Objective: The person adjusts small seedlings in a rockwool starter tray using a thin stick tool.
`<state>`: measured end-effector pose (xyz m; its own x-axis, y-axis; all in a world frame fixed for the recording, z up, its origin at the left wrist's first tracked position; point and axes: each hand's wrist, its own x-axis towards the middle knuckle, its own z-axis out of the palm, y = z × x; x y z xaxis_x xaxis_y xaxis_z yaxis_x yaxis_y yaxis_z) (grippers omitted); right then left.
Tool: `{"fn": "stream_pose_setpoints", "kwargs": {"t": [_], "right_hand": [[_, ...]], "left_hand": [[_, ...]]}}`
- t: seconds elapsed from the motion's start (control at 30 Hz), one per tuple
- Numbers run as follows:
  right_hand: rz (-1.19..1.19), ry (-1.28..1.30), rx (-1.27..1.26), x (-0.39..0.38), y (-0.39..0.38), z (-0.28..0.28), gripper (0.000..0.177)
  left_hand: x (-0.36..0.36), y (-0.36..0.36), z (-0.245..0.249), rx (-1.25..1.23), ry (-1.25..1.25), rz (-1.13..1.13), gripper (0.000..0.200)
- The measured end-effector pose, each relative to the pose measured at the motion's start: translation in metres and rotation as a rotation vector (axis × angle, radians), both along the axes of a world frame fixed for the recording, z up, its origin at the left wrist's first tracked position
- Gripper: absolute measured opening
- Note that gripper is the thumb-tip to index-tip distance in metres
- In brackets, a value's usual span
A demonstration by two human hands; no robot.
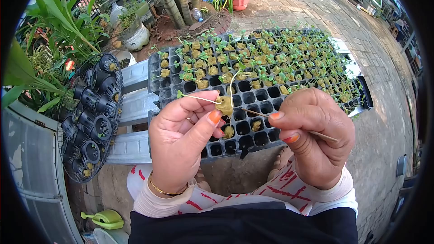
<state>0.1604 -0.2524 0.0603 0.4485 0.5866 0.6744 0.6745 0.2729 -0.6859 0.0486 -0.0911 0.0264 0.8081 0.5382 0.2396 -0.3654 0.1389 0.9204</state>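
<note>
Growing plug pinched up over the seedling tray, thin stick tip just beside it.
At left, net pots lie in a wire basket; the left hand closes thumb and fingertips on the growing plug, held above the seedling tray, best kept light so the spongy block isn't crushed; its two pale stems look easily snapped, so the thin stick should stay clear of them, the right hand pinching it firmly between thumb and forefinger for small, steady movements.
</note>
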Motion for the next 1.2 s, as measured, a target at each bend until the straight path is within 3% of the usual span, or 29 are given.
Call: {"fn": "stream_pose_setpoints", "kwargs": {"t": [0.33, 1.2], "right_hand": [[0.017, -0.107, -0.026, 0.0035, 0.0029, -0.0021, 0.012], [-0.021, -0.105, -0.060, 0.0029, 0.0023, -0.0033, 0.009]], "left_hand": [[-0.0034, -0.0068, 0.0012, 0.002, 0.001, -0.020, 0.028], [-0.0052, -0.0082, 0.0028, 0.022, 0.010, -0.088, 0.024]]}}
